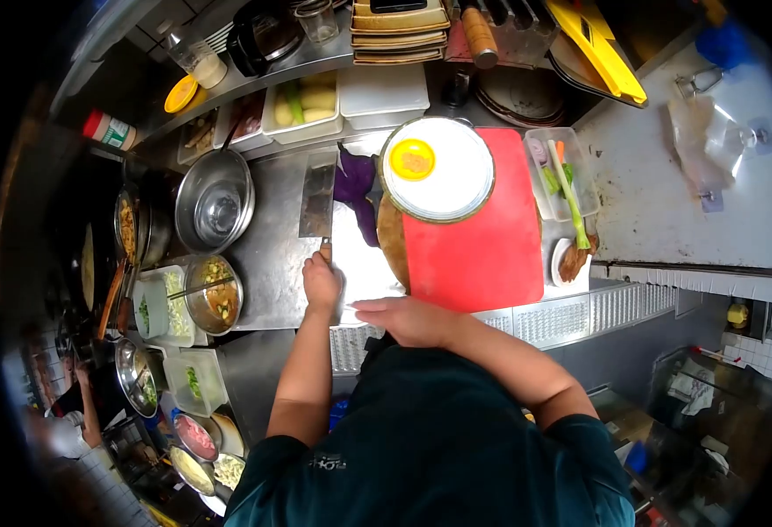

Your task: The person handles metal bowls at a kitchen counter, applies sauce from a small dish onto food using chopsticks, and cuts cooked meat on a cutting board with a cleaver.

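Counter point(276, 228) left of the board point(474, 263) backed a cleaver point(316, 198) the left hand point(321, 283) gripped, right hand point(408, 321) straight-fingered, positioning seemingly needing steadiness.

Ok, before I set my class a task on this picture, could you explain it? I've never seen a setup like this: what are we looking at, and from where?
There is no machine here: a person works with two bare hands. The single picture comes from a camera worn on the head, looking forward and down, so the person's own dark shirt fills the bottom.

The left hand grips a cleaver by its handle. The right hand is in front of the body, with nothing visible in it.

On the work surface are purple leaves, a red board with a round white dish partly over it, and a small yellow dish on that. A large metal bowl is at the left.
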A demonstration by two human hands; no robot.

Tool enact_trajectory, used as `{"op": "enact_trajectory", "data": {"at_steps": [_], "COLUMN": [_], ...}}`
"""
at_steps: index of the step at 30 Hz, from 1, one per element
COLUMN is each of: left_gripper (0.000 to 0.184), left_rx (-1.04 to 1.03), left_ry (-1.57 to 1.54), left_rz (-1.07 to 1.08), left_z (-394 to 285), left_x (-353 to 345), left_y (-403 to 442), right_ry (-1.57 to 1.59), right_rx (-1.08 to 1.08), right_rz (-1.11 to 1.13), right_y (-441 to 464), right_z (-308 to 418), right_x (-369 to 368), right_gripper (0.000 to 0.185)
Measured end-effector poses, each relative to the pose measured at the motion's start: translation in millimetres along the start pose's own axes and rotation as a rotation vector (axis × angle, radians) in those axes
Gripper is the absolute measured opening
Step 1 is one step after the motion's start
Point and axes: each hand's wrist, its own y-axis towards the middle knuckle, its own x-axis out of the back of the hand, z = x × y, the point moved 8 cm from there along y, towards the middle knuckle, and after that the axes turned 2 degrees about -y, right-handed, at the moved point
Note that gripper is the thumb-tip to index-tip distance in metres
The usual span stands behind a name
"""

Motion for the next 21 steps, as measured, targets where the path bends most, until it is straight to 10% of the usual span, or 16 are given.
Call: {"op": "enact_trajectory", "data": {"at_steps": [4, 7, 9, 11, 16, 21], "left_gripper": [0.035, 0.029, 0.021, 0.021, 0.024, 0.043], "left_rx": [0.220, 0.163, 0.043, -0.115, -0.569, -0.849], "left_ry": [-0.166, -0.195, -0.360, -0.351, -0.235, -0.280], "left_rz": [0.135, 0.032, -0.035, -0.088, 0.215, 0.401], "left_z": [10, 20, 12, 3, -74, -170], "left_x": [18, 29, 53, 75, 101, 77], "left_y": [12, -3, -39, -69, -104, -109], "right_ry": [0.154, 1.178, 0.021, -0.484, -0.573, -0.802], "right_rx": [-0.138, -0.480, -0.317, -0.449, -0.645, -0.592], "right_rz": [-0.225, -0.757, -0.921, -0.987, -1.316, -1.123], "right_y": [-17, -74, -136, -186, -262, -228], "right_z": [-8, -64, -43, -13, 2, -1], "right_x": [29, 40, 85, 116, 126, 129], "right_gripper": [0.054, 0.039, 0.041, 0.039, 0.027, 0.033]}}
